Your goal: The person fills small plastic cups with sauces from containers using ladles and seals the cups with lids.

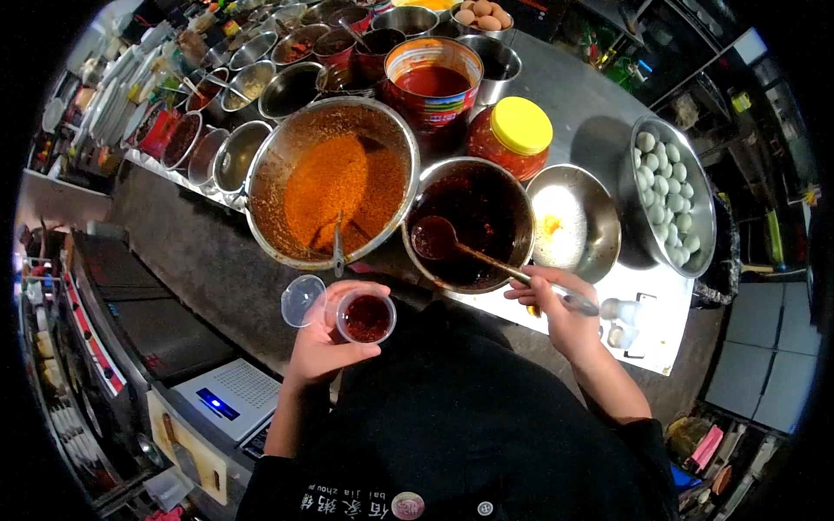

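My left hand [320, 340] is wrapped round a small clear sauce cup [366, 316] with dark red sauce in it. A clear round lid [303, 300] stands out beside the cup; whether it is hinged to it I cannot tell. With my right hand [563, 311] I grip the handle of a ladle [478, 255]. The ladle's bowl lies in the dark sauce of a steel pot [532, 227]. To its left is a wide steel bowl [408, 143] of orange-red chili paste, where a spoon [339, 243] leans.
A yellow-lidded jar [521, 126] and an open tin [434, 100] of red sauce stand behind the pot. On the right are a steel bowl [599, 217] with frothy liquid and a basin of pale eggs [665, 191]. Several seasoning bowls [291, 91] crowd the back left.
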Motion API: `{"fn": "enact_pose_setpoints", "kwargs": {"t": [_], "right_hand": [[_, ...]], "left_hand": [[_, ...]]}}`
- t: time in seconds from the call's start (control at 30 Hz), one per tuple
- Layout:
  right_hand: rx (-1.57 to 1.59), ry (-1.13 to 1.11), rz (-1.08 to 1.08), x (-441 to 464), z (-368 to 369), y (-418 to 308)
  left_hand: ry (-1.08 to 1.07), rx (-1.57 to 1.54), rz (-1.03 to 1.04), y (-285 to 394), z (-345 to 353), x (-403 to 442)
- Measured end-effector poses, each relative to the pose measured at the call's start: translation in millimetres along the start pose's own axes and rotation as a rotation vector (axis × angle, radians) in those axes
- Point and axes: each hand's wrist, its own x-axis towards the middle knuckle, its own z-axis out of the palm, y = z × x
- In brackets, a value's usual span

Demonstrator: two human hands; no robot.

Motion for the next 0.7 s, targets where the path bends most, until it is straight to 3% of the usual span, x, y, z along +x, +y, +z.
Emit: {"fn": "enact_pose_setpoints", "kwargs": {"t": [0.17,0.3,0.37,0.4,0.5,0.67,0.7], "right_hand": [[-0.401,-0.125,-0.275,-3.0,2.6,-11.1],[-0.543,-0.18,-0.332,-5.4,6.2,-15.4],[-0.222,-0.033,-0.224,-8.8,9.2,-5.1],[-0.225,-0.031,-0.225,-8.3,8.6,-7.0],[0.082,0.1,0.122,-1.4,0.9,-8.2],[0.082,0.217,0.057,-6.6,-8.0,-28.7],[0.049,0.227,-0.011,-9.9,-10.5,-37.1]], "left_hand": [[0.044,0.008,-0.043,1.5,3.9,-2.4],[0.062,-0.005,-0.04,-0.4,2.8,-3.1],[0.061,0.015,-0.038,1.4,3.8,-2.7],[0.089,0.02,-0.043,2.9,6.6,-1.8],[0.127,0.053,-0.019,-1.1,9.5,2.7],[0.09,0.25,0.089,-9.4,14.0,22.1],[0.081,0.149,0.077,-17.1,16.5,26.6]]}}
